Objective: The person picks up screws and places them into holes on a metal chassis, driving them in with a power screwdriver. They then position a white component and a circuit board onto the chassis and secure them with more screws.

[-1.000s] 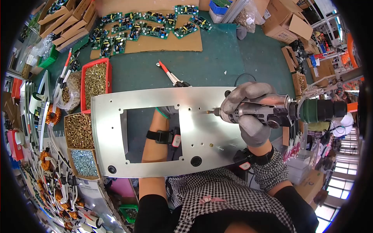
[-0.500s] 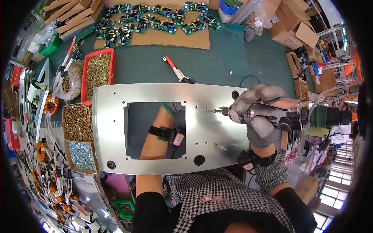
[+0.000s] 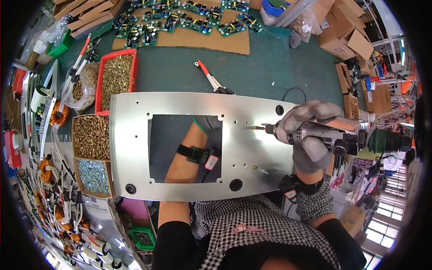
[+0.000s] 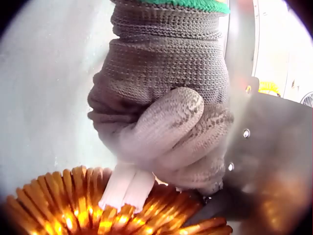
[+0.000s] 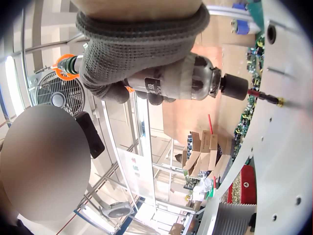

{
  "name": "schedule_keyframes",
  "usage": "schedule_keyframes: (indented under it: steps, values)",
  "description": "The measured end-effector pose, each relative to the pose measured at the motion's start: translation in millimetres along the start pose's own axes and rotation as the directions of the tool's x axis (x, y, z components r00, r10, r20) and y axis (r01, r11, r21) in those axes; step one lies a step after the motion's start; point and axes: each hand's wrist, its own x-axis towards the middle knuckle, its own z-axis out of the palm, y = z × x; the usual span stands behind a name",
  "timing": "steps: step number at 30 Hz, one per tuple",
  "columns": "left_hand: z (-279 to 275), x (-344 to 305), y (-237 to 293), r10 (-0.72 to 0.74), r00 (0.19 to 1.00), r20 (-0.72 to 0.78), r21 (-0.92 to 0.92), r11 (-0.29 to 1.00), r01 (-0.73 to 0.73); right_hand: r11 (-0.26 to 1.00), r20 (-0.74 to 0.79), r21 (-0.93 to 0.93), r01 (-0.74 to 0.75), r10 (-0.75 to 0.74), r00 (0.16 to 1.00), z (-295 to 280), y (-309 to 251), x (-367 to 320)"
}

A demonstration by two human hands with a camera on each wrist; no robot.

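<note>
A flat metal panel (image 3: pixel 180 102) with a large rectangular cutout lies before me. My left arm passes under its near edge and shows through the cutout; the gloved left hand (image 3: pixel 211 124) is partly hidden behind the panel. In the left wrist view its fingers curl at white strips (image 4: pixel 128 188) on a copper-wound coil (image 4: pixel 78 200); the fingertips are partly hidden. In my gloved right hand (image 3: pixel 310 135) I grip a power screwdriver (image 3: pixel 335 137), held sideways. Its bit (image 5: pixel 264 95) points at the panel's right part, with a brass-coloured piece at the tip. Another brass-coloured nut (image 3: pixel 255 167) sits nearer me.
Left of the panel stand a red tray (image 3: pixel 135 76) of brass parts, a box of brass-coloured screws (image 3: pixel 91 135) and a box of silvery fasteners (image 3: pixel 92 175). Behind lie a red-and-white cable (image 3: pixel 207 74) and circuit boards (image 3: pixel 198 24) on cardboard. Cartons (image 3: pixel 337 40) stand back right.
The whole head view has shifted, so panel, trays and boards all sit further right and higher. Both hands, the screwdriver and the panel keep nearly the same places relative to each other.
</note>
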Motion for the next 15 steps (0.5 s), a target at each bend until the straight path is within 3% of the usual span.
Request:
schedule_keyframes:
  steps: [2,4,7,13,15]
  values:
    - [14.5,-2.7,13.9,0.074,0.997,-0.027,0.456,0.888,-0.054,1.0,-0.011,0.001,0.006,-0.006,1.0,2.2,-0.1,-0.4]
    - [42.6,-2.6,37.5,0.103,0.993,-0.059,0.631,0.774,-0.043,1.0,-0.014,0.005,0.018,-0.018,1.0,2.8,-0.1,-0.1]
    - [27.9,-14.4,14.9,0.09,0.988,-0.127,0.659,0.752,0.016,0.999,0.001,0.038,0.03,-0.03,1.0,2.9,2.3,-0.3]
    - [37.3,-14.6,25.6,0.082,0.996,-0.026,0.739,0.673,-0.037,0.999,0.024,-0.002,0.05,-0.05,0.998,3.6,1.3,-2.1]
    - [31.2,-11.1,18.0,0.057,0.998,-0.038,0.71,0.704,-0.013,0.998,0.015,-0.023,0.063,-0.063,0.998,7.1,1.7,-2.3]
